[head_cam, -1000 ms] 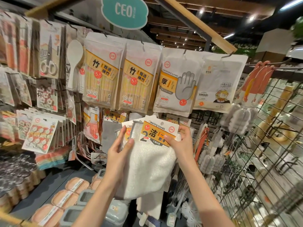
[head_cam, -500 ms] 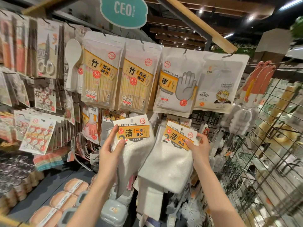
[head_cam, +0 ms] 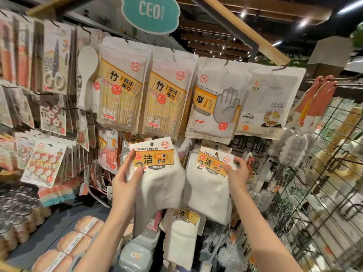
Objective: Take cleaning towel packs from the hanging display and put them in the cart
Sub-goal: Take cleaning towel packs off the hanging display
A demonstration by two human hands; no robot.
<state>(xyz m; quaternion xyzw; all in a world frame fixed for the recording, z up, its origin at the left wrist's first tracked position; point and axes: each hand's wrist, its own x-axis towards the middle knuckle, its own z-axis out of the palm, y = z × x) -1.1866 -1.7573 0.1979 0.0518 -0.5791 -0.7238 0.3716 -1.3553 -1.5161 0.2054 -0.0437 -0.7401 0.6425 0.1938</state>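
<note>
I hold two packs up in front of the hanging display, one in each hand. My left hand (head_cam: pixel 125 183) pinches the left white cleaning towel pack with the yellow-and-white header card (head_cam: pixel 157 173) at its left edge, thumb on the front of the card and fingers curled behind; the towel hangs free below, its lower corner trailing down to a point. My right hand (head_cam: pixel 236 173) grips the right white cleaning towel pack with a matching header card (head_cam: pixel 210 181) at its right edge, thumb over the card corner, the card tilted down to the right. The two packs touch along their inner edges at mid-height. Directly above them hang two clear bamboo chopstick bags with yellow labels (head_cam: pixel 141 97) and a white disposable glove bag printed with a grey hand (head_cam: pixel 216 103), their bottom edges just above the header cards. A further white towel pack (head_cam: pixel 182 234) hangs below, between my forearms. To the right stands a black wire grid rack (head_cam: pixel 314 193), near my right forearm. To the left, a low grey shelf (head_cam: pixel 39 232) carries oval orange-lidded boxes (head_cam: pixel 78 240). I see no cart in this view.
</note>
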